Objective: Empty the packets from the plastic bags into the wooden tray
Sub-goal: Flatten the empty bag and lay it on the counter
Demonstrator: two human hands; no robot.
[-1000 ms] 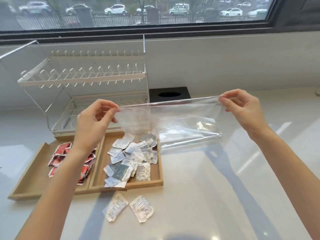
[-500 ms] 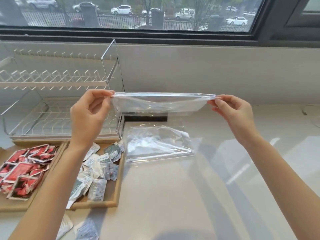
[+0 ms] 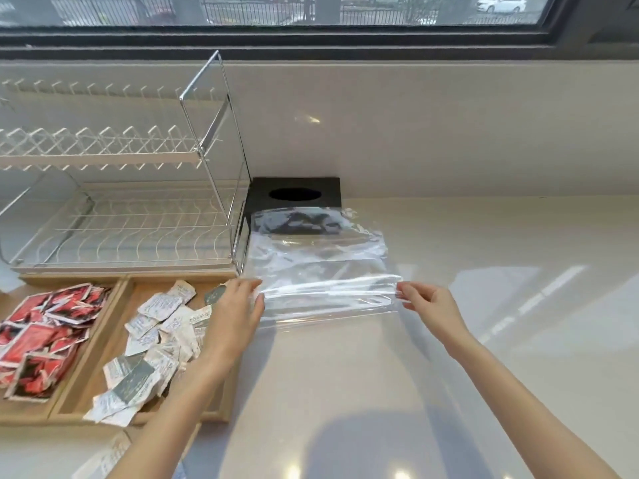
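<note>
An empty clear plastic bag (image 3: 328, 295) lies stretched low over the white counter, on top of another clear bag (image 3: 318, 250) behind it. My left hand (image 3: 235, 316) pinches its left edge and my right hand (image 3: 428, 305) pinches its right edge. The wooden tray (image 3: 124, 285) sits at the left with two compartments: red packets (image 3: 45, 333) fill the left one, white and grey packets (image 3: 155, 344) the right one. My left forearm crosses the tray's right side.
A white wire dish rack (image 3: 121, 216) stands behind the tray. A black tissue box (image 3: 297, 195) sits against the wall behind the bags. Loose white packets (image 3: 103, 458) lie on the counter in front of the tray.
Both hands lowered the empty bag from chest height down onto the counter over the other bag. The view swung down and to the right.
</note>
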